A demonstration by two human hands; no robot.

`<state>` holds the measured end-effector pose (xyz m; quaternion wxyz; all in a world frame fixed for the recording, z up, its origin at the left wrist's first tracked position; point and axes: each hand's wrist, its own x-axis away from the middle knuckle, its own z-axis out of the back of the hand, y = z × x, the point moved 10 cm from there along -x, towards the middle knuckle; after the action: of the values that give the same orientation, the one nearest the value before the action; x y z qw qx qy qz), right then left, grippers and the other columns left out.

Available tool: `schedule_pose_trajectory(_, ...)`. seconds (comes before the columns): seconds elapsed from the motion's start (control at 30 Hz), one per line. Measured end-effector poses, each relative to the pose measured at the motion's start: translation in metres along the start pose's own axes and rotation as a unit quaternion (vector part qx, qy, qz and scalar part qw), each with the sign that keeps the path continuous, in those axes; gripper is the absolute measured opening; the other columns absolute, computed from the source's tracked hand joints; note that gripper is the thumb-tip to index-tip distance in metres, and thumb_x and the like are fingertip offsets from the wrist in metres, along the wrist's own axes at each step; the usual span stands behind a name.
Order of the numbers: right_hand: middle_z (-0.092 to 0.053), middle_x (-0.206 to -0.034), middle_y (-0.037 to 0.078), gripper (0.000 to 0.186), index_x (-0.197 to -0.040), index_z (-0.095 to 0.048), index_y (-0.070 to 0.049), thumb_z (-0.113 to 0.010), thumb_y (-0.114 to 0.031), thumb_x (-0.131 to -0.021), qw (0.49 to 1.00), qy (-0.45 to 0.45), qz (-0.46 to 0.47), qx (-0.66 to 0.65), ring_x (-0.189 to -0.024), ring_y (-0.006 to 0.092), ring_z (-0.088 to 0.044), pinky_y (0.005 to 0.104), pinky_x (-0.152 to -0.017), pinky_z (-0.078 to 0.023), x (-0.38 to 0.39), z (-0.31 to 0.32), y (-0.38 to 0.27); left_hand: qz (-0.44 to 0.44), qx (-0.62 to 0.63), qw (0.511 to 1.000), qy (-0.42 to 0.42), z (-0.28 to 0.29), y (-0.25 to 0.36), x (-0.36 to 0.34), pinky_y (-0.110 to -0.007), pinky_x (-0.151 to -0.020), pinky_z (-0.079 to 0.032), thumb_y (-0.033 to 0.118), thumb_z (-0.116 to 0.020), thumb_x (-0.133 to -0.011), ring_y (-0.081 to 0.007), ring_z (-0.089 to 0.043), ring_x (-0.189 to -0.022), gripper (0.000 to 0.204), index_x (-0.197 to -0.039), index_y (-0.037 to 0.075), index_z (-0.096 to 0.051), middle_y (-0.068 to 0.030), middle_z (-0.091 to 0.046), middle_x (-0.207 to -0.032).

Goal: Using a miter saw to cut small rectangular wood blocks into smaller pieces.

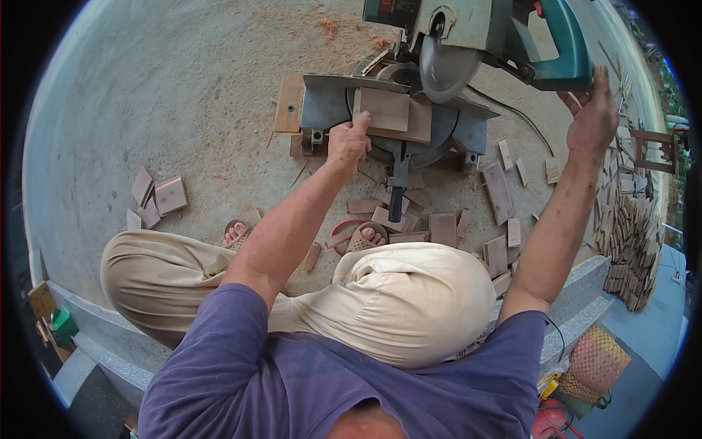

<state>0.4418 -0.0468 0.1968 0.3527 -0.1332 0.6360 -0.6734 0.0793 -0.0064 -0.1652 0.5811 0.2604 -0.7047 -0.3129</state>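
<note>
A miter saw stands in front of me, its head raised and its round blade [447, 69] above the base. My left hand [349, 145] presses a flat wooden block [384, 108] near the saw's metal fence [327, 102], thumb on its face and other fingers curled. A second wooden piece [420, 123] lies partly under that block. My right hand [594, 121] is up at the lower end of the saw's green handle [567, 55], thumb along its outer side and fingers loosely beneath; part of this grip is hidden.
Cut wooden offcuts [444, 229] lie scattered by my sandalled feet and to the right. A few blocks [170, 195] lie at the left. A large stack of wood strips [629, 249] sits far right. A black cord [523, 117] crosses the sawdust-strewn floor. A woven basket [594, 362] stands lower right.
</note>
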Motion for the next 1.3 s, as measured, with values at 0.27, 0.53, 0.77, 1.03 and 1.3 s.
schedule_pose_trajectory(0.27,-0.071,-0.080,0.012,0.043,-0.108,-0.065,0.003,-0.052,-0.038,-0.105,0.959,-0.240,-0.083,0.127,-0.054,0.0139,-0.065,0.0274,-0.045,-0.055,-0.024,-0.115,-0.055,-0.004,0.046,0.999,0.000,-0.003,-0.002,-0.007,-0.031,-0.040,-0.035,0.046,-0.070,-0.096,-0.0150,-0.044,-0.042,0.050,-0.096,-0.003,-0.064,-0.0109,-0.059,-0.064)
schedule_pose_trajectory(0.53,-0.069,-0.103,0.008,0.045,-0.137,-0.051,-0.009,-0.064,-0.029,-0.099,0.966,-0.237,-0.102,0.002,-0.080,0.0105,-0.065,0.0266,-0.068,-0.056,0.110,-0.057,0.010,-0.012,0.027,0.999,0.012,0.011,0.002,-0.001,-0.031,-0.040,-0.035,0.047,-0.070,-0.095,-0.0149,-0.046,-0.043,0.050,-0.094,-0.003,-0.066,-0.0093,-0.058,-0.062)
schedule_pose_trajectory(0.77,-0.071,-0.104,0.010,0.044,-0.139,-0.052,-0.010,-0.063,-0.030,-0.101,0.982,-0.177,-0.056,0.037,-0.077,0.0099,-0.065,0.0251,-0.064,-0.056,0.120,-0.045,0.009,-0.014,0.031,0.999,0.004,0.003,0.002,-0.003,-0.031,-0.041,-0.037,0.047,-0.069,-0.096,-0.0148,-0.047,-0.043,0.049,-0.094,-0.002,-0.066,-0.0078,-0.059,-0.061)
schedule_pose_trajectory(1.03,-0.071,-0.103,0.010,0.047,-0.140,-0.052,-0.009,-0.063,-0.033,-0.101,0.982,-0.185,-0.038,0.027,-0.078,0.0096,-0.067,0.0240,-0.065,-0.057,0.116,-0.047,0.006,-0.003,0.012,1.000,-0.009,0.002,0.006,-0.001,-0.032,-0.042,-0.038,0.046,-0.067,-0.098,-0.0151,-0.048,-0.044,0.049,-0.093,-0.003,-0.065,-0.0079,-0.060,-0.063)
schedule_pose_trajectory(1.3,-0.071,-0.104,0.011,0.048,-0.140,-0.052,-0.008,-0.063,-0.034,-0.101,0.981,-0.188,-0.031,0.046,-0.078,0.0095,-0.067,0.0238,-0.064,-0.056,0.110,-0.049,0.002,0.018,0.000,0.999,-0.039,0.003,0.003,-0.004,-0.033,-0.044,-0.041,0.049,-0.063,-0.100,-0.0157,-0.051,-0.045,0.051,-0.097,-0.002,-0.065,-0.0094,-0.061,-0.065)
